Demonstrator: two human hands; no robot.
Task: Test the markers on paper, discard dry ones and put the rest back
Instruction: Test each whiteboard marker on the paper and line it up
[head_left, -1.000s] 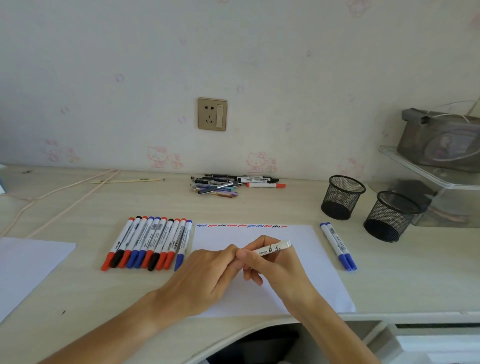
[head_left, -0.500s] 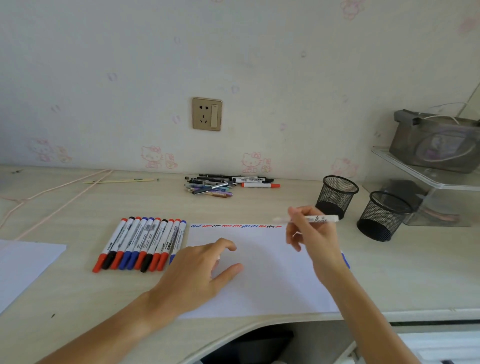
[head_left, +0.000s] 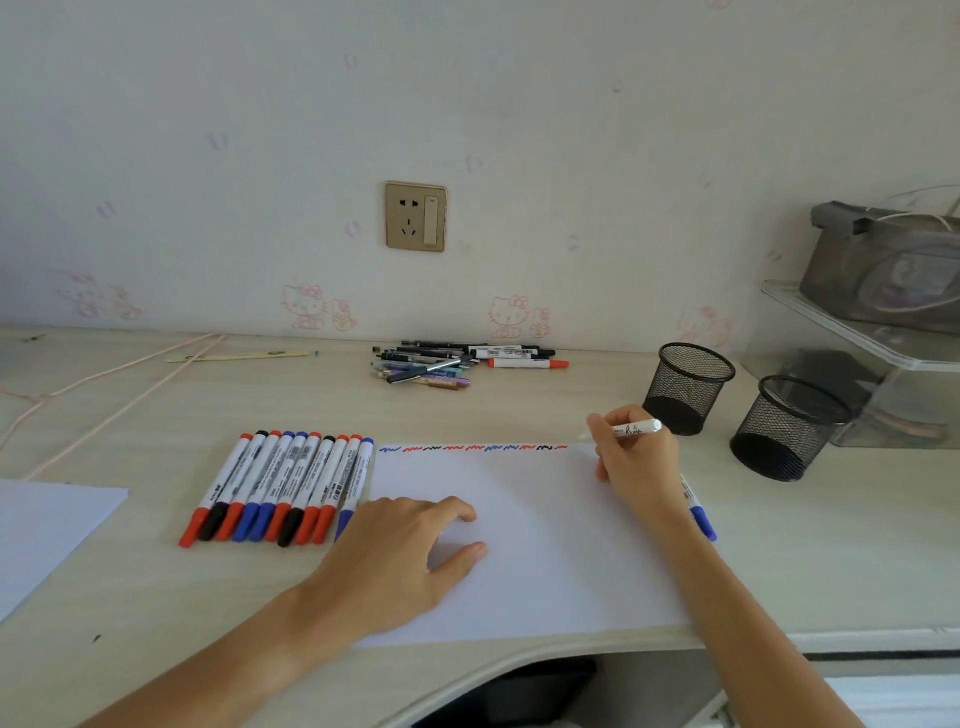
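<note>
A: Marker (head_left: 636, 429) location?

B: Pinched in the fingers of the right hand (head_left: 635, 462), held nearly level just above the far right corner of the paper (head_left: 530, 571). Its tip end points left toward the row of scribbles (head_left: 470, 448) along the paper's far edge. Whether the tip touches the paper cannot be told.

A: Left hand (head_left: 400, 558) condition?

B: Fingers apart and relaxed, resting on the near left part of the paper, holding nothing.

A: Items left of the paper?

B: Ten capped markers (head_left: 280, 486) in a row, side by side, just beside the paper's left edge: red, black and blue caps toward the person. A second sheet (head_left: 36, 530) lies well apart, farther left.

A: Items right of the paper?

B: Blue markers (head_left: 701, 517) lie just beside the right edge, mostly covered by the right forearm; their number cannot be told. Two black mesh cups (head_left: 688, 387), (head_left: 789, 426) stand farther right, upright, near each other. The nearer cup stands close to the right hand.

A: Items beyond the paper?

B: A loose pile of pens (head_left: 457, 364) lies against the wall, well apart from the paper's far edge. A wall socket (head_left: 415, 217) is above it.
</note>
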